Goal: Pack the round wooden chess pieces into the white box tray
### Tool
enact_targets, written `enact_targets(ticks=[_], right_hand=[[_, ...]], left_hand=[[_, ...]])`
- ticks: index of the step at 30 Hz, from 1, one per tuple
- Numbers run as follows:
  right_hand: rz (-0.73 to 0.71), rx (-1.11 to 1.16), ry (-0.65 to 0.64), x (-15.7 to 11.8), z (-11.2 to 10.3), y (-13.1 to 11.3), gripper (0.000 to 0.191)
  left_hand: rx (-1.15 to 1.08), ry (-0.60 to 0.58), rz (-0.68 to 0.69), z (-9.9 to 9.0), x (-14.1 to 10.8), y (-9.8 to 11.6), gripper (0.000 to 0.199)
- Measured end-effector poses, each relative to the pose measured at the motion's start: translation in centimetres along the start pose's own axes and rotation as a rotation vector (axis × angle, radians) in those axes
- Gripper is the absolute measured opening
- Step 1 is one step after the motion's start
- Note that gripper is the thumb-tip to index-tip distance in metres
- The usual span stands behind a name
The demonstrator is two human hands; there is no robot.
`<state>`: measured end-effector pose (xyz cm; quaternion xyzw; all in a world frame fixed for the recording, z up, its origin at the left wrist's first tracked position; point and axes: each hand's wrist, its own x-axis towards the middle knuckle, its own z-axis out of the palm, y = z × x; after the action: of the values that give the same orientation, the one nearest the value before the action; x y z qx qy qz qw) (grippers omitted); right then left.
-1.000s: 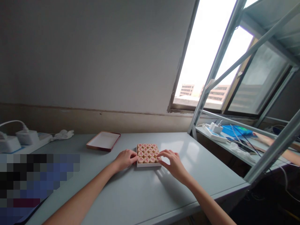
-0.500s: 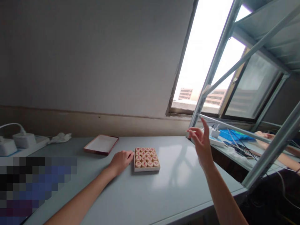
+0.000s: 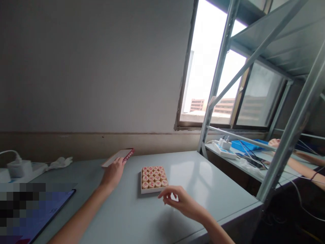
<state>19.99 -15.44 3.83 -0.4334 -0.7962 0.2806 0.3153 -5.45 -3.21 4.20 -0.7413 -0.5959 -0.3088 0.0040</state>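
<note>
My left hand [image 3: 113,173] grips the near edge of a shallow box lid [image 3: 114,157], white inside with a red side. The lid is tilted up, its inside partly facing me. To the right, a white-sided box [image 3: 152,190] lies flat on the grey table, filled with rows of round wooden Chinese chess pieces [image 3: 151,178] with red characters. My right hand [image 3: 181,201] hovers just off the box's near right corner, with loosely bent fingers apart and nothing in them.
White plugs on a power strip [image 3: 38,168] and a partly blurred-out screen [image 3: 59,205] are at the left. A metal frame [image 3: 218,78] rises at the right. Beyond it are another power strip [image 3: 224,151], a blue tray [image 3: 241,145], cables and another person's hand [image 3: 274,142].
My left hand has left the box's side, moved left and taken hold of the lid, which is now tilted. My right hand has come down and left, close to the box.
</note>
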Motion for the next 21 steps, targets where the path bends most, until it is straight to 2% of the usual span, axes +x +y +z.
enact_targets(ticks=[2, 3, 5, 7, 9, 12, 13, 16, 19, 21], right_hand=[[-0.004, 0.039, 0.168, 0.2, -1.1, 0.6, 0.024], [-0.007, 0.082, 0.25, 0.4, -1.6, 1.0, 0.032], [-0.006, 0.207, 0.386, 1.3, -2.1, 1.9, 0.047], [0.014, 0.336, 0.458, 2.4, -1.9, 2.9, 0.051], [0.06, 0.416, 0.488, 3.5, -1.1, 3.7, 0.054], [0.124, 0.48, 0.512, 4.6, 0.3, 4.9, 0.064], [0.131, 0.489, 0.515, 4.9, 0.7, 5.2, 0.062], [0.141, 0.417, 0.519, 5.8, 2.0, 6.1, 0.051], [0.187, 0.217, 0.521, 6.7, 3.4, 6.4, 0.045], [0.197, 0.089, 0.516, 7.1, 4.1, 6.3, 0.042]], left_hand=[[-0.342, 0.105, 0.054, -1.3, -0.2, 3.6, 0.028], [-0.544, 0.102, 0.064, -1.8, -0.5, 5.5, 0.032], [-0.887, 0.04, 0.051, -2.0, -1.3, 9.0, 0.04], [-1.011, -0.021, -0.01, -1.3, -2.3, 11.2, 0.042], [-0.987, 0.05, -0.106, -0.1, -2.9, 12.1, 0.04], [-0.872, 0.082, -0.27, 1.8, -3.0, 11.5, 0.043], [-0.821, 0.077, -0.271, 2.4, -2.9, 11.0, 0.045], [-0.568, 0.098, -0.127, 3.8, -2.6, 9.5, 0.045], [-0.228, -0.056, -0.056, 5.2, -2.5, 8.1, 0.041], [-0.093, -0.15, -0.044, 6.0, -2.5, 7.4, 0.042]])
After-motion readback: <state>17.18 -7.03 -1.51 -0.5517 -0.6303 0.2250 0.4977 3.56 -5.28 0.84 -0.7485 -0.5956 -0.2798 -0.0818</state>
